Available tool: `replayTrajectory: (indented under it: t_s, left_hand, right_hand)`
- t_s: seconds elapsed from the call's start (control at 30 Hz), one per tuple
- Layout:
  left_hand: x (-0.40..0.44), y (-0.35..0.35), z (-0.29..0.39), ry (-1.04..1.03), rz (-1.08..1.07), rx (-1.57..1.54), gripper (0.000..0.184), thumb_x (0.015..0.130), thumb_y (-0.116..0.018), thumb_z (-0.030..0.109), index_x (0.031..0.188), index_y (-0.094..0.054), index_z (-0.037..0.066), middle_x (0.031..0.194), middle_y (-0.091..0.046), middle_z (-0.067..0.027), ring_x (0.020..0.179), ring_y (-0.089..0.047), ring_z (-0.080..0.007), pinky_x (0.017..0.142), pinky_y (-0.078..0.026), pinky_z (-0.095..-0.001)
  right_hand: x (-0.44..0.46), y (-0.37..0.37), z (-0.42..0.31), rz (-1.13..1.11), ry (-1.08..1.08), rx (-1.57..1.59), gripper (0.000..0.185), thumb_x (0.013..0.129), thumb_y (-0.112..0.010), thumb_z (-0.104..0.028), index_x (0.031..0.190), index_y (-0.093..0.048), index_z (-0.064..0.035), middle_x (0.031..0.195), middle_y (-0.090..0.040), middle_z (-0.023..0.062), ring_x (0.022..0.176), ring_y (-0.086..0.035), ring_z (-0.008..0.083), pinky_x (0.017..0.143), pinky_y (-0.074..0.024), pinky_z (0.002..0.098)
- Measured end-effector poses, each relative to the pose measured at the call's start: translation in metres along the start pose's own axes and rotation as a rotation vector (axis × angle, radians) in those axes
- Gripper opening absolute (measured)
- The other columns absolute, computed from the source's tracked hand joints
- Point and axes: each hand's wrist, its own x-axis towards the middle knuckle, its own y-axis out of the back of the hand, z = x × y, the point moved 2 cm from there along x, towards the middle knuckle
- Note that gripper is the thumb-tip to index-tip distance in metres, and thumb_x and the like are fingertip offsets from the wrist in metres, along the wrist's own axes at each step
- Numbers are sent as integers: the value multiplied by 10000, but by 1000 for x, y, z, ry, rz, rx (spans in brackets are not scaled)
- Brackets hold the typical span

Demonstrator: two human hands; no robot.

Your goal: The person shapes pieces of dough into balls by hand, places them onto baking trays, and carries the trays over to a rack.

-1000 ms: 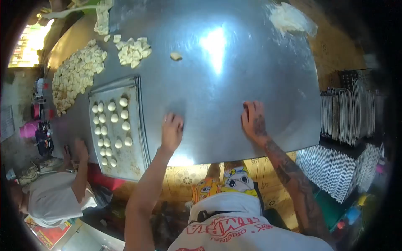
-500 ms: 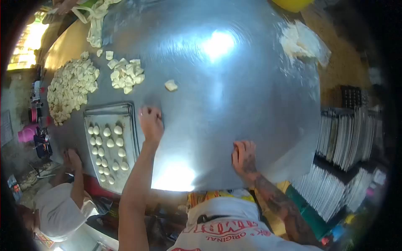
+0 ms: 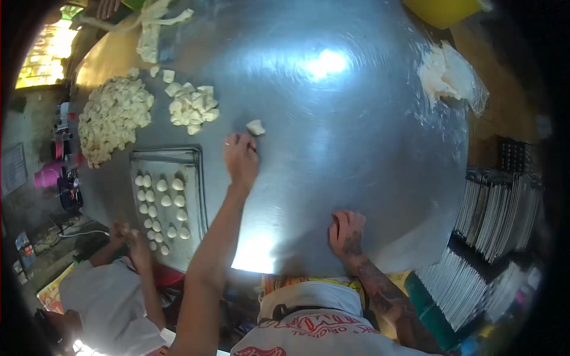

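The left hand [image 3: 241, 161] reaches out over the worktop [image 3: 368, 154], its fingers bent, just beside a lone dough piece [image 3: 256, 127]. Whether they touch is too fine to tell. Its grip is curled, palm down; I cannot tell whether anything is pinched under it. The right hand [image 3: 347, 233] is at the near side of the worktop, also palm down with bent fingers, and the underside of its grip is hidden.

Left of the lone piece lies a small pile [image 3: 194, 108] of cut dough, with a larger pile [image 3: 116, 118] farther left. Nearer the person, a tray [image 3: 159, 164] carries rows of dough balls [image 3: 179, 200]. A co-worker's hands [image 3: 138, 244] are near its left side. White paste [image 3: 446, 74] lies on the worktop's far right.
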Motion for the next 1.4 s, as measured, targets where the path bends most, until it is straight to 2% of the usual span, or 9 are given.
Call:
replayTrajectory:
  t_s: [0.17, 0.33, 0.5, 0.6, 0.8, 1.13, 1.17, 1.23, 1.4]
  left_hand:
    - [-21, 50, -21, 254, 268, -426, 110, 891, -646, -3, 981, -696, 36, 1021, -663, -131, 1005, -610, -326, 859, -493, -449]
    - [-57, 51, -17, -74, -145, -338, 249, 909, -742, 93, 1150, -769, 37, 1111, -698, -181, 1053, -670, -353, 940, -528, -454]
    - [-102, 136, -1, 216, -289, -613, 270, 902, -796, 119, 1159, -776, 38, 1138, -701, -163, 870, -687, -313, 822, -569, -414]
    - [-166, 203, -46, 329, 27, -590, 299, 895, -803, 79, 1190, -767, 38, 1148, -697, -137, 831, -686, -262, 778, -574, -369]
    - [-187, 281, -143, 440, 35, -322, 322, 904, -765, 36, 1226, -754, 16, 1133, -704, -144, 843, -705, -265, 789, -578, -366]
    - [-181, 255, -204, 506, -97, -37, 330, 862, -814, 79, 1180, -772, 1, 1094, -752, -217, 926, -735, -350, 796, -575, -423]
    - [-177, 259, -195, 644, -147, -127, 370, 845, -834, 88, 1201, -767, 11, 1106, -753, -214, 950, -731, -361, 827, -575, -445]
    - [-158, 271, -148, 186, 133, 231, 399, 838, -841, 82, 1224, -760, 19, 1123, -754, -203, 959, -730, -353, 845, -571, -444]
    - [-40, 175, -73, 328, 173, -126, 350, 890, -811, 60, 1228, -725, 35, 1094, -734, -162, 958, -697, -352, 827, -573, -404]
  right_hand:
    - [2, 6, -10, 41, 38, -7, 262, 892, -656, -130, 1145, -660, -62, 1089, -628, 148, 1016, -578, 374, 928, -436, 531]
    - [6, -3, -16, 130, 59, -68, 176, 883, -634, -93, 1051, -640, -41, 1002, -605, 179, 974, -577, 404, 887, -440, 542]
    - [2, -13, -15, 176, 38, -97, 160, 925, -614, -76, 1069, -653, -21, 1008, -604, 163, 995, -597, 381, 887, -493, 489]
    - [-11, -15, -47, 201, -256, 138, 162, 955, -607, -69, 1095, -669, -19, 1033, -600, 142, 999, -618, 324, 860, -518, 436]
    - [-47, -51, -66, 285, -128, 44, 136, 987, -605, -66, 1073, -698, -17, 1066, -595, 130, 956, -636, 285, 826, -540, 394]
    - [-20, -23, -70, 37, -211, 191, 181, 981, -629, -87, 1128, -702, -10, 1119, -622, 154, 966, -659, 296, 841, -557, 406]
    - [-5, -17, -81, 48, -180, 263, 227, 987, -631, -94, 1194, -688, -20, 1143, -624, 158, 989, -662, 302, 858, -563, 404]
    - [40, -14, -95, 68, -127, 367, 332, 989, -639, -67, 1318, -639, -24, 1192, -601, 131, 985, -635, 240, 859, -556, 365]
    - [213, -56, -128, 98, 161, 270, 385, 979, -728, -109, 1354, -640, -99, 1243, -584, 131, 970, -649, 250, 835, -572, 393]
